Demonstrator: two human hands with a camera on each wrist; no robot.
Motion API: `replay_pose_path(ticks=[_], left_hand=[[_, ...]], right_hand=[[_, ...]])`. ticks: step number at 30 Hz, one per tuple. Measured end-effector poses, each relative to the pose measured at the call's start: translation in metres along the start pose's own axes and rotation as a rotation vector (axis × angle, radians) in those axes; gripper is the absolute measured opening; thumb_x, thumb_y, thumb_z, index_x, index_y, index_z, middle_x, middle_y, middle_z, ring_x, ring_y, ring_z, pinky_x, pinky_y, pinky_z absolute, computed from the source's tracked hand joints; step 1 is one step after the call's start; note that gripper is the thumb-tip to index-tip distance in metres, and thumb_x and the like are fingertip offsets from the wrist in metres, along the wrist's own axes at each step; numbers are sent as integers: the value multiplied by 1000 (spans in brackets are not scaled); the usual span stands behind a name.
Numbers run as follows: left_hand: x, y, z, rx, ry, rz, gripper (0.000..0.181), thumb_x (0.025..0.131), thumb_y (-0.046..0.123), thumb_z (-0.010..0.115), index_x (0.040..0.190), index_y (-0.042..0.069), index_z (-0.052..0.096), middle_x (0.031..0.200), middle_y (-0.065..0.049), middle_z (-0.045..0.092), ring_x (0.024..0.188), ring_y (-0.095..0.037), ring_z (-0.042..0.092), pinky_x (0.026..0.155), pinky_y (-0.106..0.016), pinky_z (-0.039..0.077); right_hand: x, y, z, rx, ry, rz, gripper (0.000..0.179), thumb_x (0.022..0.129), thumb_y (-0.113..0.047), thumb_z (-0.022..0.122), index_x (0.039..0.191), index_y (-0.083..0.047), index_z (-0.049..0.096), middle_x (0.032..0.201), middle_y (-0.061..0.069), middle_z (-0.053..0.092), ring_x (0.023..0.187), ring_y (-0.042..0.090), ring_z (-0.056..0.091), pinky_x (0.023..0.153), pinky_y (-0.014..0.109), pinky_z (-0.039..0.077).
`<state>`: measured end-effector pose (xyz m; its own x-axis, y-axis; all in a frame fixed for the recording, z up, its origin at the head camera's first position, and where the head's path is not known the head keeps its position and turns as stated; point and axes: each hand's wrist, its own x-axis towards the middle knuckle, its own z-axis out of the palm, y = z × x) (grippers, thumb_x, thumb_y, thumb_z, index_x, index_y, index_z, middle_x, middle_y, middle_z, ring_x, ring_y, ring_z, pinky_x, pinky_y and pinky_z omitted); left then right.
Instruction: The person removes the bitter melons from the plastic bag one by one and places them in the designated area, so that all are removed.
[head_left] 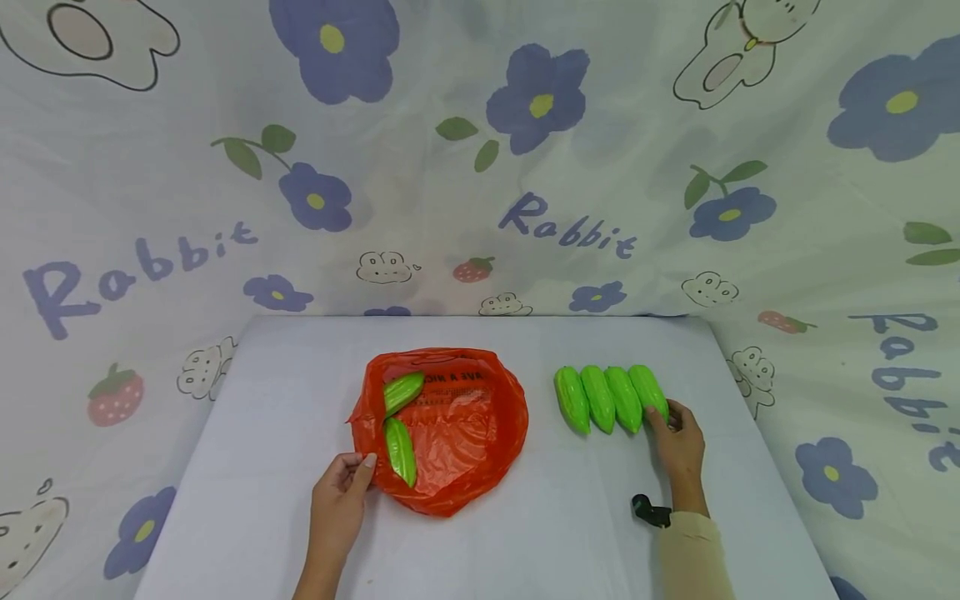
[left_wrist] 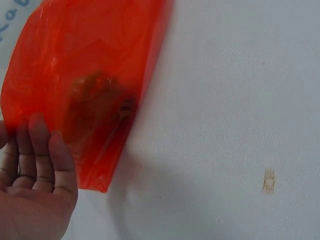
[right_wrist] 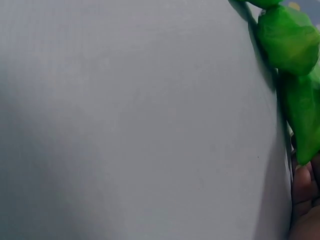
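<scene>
A red plastic bag (head_left: 450, 492) lies with its mouth spread wide on the white table. My left hand (head_left: 340, 492) pinches the bag's left rim between thumb and fingers. Inside, along the left side, lie two green ridged gourds, one gourd (head_left: 403, 392) behind the other gourd (head_left: 401, 452). Right of the bag, several more form a side-by-side row, starting with the leftmost gourd (head_left: 572, 400). My right hand (head_left: 681, 437) grips the lower end of the rightmost gourd (head_left: 648, 389), thumb on its left. In the right wrist view only part of this hand (right_wrist: 303, 200) shows beside the gourd's tip (right_wrist: 302, 115).
The white table (head_left: 540, 533) meets a patterned cloth backdrop (head_left: 420, 183) at its far edge and both sides. A black device (head_left: 651, 511) sits at the right wrist, by a beige sleeve (head_left: 696, 554). A small brown mark (left_wrist: 269, 181) shows on the table surface.
</scene>
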<state>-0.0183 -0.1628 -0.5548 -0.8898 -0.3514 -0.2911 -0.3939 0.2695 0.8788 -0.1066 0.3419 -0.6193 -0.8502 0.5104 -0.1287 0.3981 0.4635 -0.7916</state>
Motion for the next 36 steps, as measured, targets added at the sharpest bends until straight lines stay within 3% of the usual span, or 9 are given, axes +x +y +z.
replay_pose_path(ticks=[17,28,33,36], left_hand=[[-1,0,0,-8,2,4,37,107,38,61,117,2,62,106,-12,67,89,-11,65,81,-22,59],[1,-2,-1,-20,-10,9,40,106,40,63,118,2,62,107,-12,67,89,-11,64,81,-22,59],[1,-4,0,-92,-12,29,37,105,33,66,116,-2,62,106,-13,69,86,-6,65,79,-24,60],[1,-4,1,-88,-5,31,35,106,33,65,115,-1,63,105,-13,69,86,-7,66,79,-25,60]], right_hand=[[-4,-3,-4,21,-23,2,77,104,-57,55,154,1,44,145,25,53,127,37,50,99,45,43],[-13,-5,-12,-6,-81,-28,88,104,-58,54,160,4,29,154,29,43,139,44,45,112,57,40],[-20,-13,-14,-32,-50,-64,85,105,-52,57,160,7,28,155,30,42,139,48,45,110,59,43],[-24,-20,-14,-66,-6,-90,81,106,-48,59,158,8,30,155,30,41,140,49,44,109,62,43]])
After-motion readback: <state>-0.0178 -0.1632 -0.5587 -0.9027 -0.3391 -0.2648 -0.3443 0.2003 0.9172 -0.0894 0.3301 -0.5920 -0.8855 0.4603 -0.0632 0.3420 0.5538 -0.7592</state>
